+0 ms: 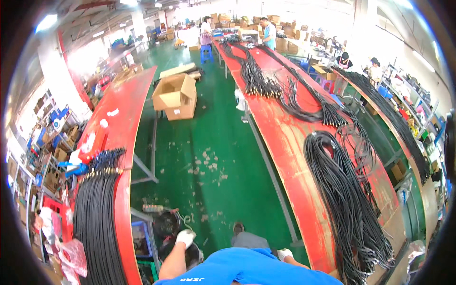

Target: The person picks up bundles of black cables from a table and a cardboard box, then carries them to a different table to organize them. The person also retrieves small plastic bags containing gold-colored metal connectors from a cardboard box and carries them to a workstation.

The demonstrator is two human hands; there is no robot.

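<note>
My left hand (186,238), in a white glove, hangs low beside the left red table. It is nearest to a dark bin with black stuff (167,223) on the floor; the fingers are too small and turned away to make out their pose. My right hand (285,255), also white-gloved, is beside my body near the right table's edge, half hidden by my blue shirt. On the left table lies a bundle of black cables (97,223) with gold-coloured connectors. A larger looped bundle of black cables (344,204) covers the near end of the right table.
A green-floored aisle runs ahead between the left table (128,102) and right table (280,137), with scraps scattered on it. An open cardboard box (175,97) stands by the left table. Blue crates sit under that table. Several people work farther off near a blue stool (206,53).
</note>
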